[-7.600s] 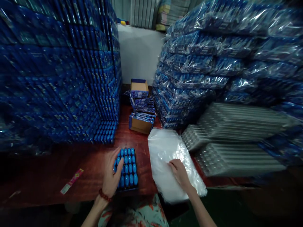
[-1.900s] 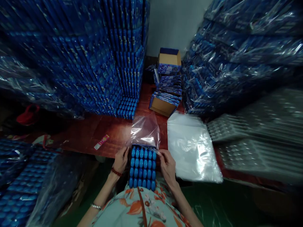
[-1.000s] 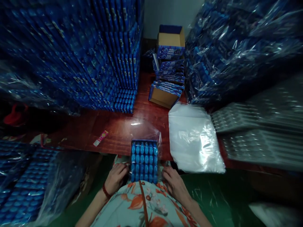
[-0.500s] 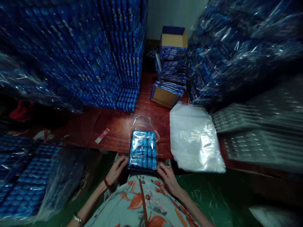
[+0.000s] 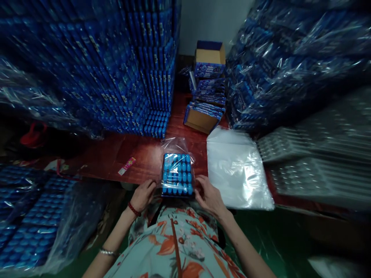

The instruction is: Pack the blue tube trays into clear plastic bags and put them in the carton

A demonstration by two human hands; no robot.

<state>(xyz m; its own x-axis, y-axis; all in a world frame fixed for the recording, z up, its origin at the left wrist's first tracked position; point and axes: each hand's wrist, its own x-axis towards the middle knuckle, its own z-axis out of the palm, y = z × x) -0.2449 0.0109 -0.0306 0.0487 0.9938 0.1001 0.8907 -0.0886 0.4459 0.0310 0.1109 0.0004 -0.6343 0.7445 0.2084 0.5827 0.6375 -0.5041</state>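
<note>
A clear plastic bag (image 5: 174, 143) holds a pack of blue egg-shaped pieces (image 5: 177, 173) in rows, at the front edge of the table. Its flap end lies loose on the far side. At the left edge of the bag is my left hand (image 5: 144, 196), fingers bent and pinched together by the plastic. My right hand (image 5: 211, 196) is curled at the opposite edge, thumb and fingers closing on the film. Just right of the pack lies a stack of flat clear bags (image 5: 236, 170).
Tall stacks of blue packs (image 5: 156, 58) stand at the back left. An open cardboard box (image 5: 210, 58) and a tilted box (image 5: 201, 119) sit behind. Clear moulded trays (image 5: 304, 177) are piled right. A small pink label (image 5: 126, 166) lies on the red-brown table (image 5: 139, 148).
The bagged pack has shifted slightly away from my body, further onto the table. Both hands have moved forward with it, and the right hand is turned more inward at the bag's edge.
</note>
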